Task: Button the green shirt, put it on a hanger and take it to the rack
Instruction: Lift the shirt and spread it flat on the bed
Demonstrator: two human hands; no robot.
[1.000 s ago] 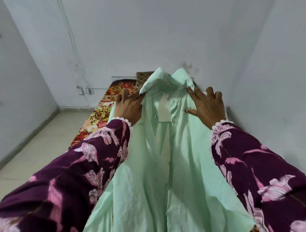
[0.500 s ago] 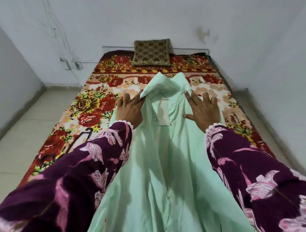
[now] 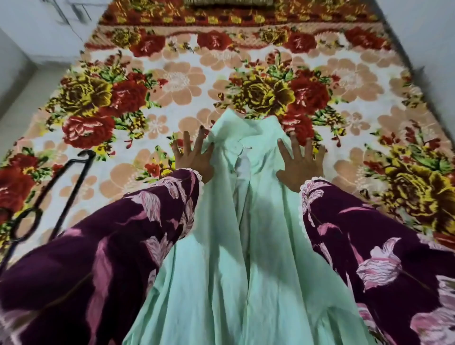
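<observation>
Both hands are spread flat with fingers apart, gripping nothing: the left hand (image 3: 194, 157) rests at the shirt's left shoulder edge, partly on the floral blanket (image 3: 172, 81), and the right hand (image 3: 301, 160) presses down on the right shoulder. Between them the green shirt (image 3: 246, 221) lies lengthwise on the bed, collar pointing away from the person toward the head of the bed, its long axis running straight back toward the wearer. Its hem is cut off by the bottom of the view, and its sides are hidden under the purple floral sleeves (image 3: 98, 258). From where I stand I cannot tell how far the placket is buttoned; the folds near the collar are soft and a little blurred. At the left, a black hanger (image 3: 66, 194) lies on the blanket, well apart from the shirt, its lower part running out of view. A patterned cushion (image 3: 227, 2) shows only as a sliver at the top edge.
</observation>
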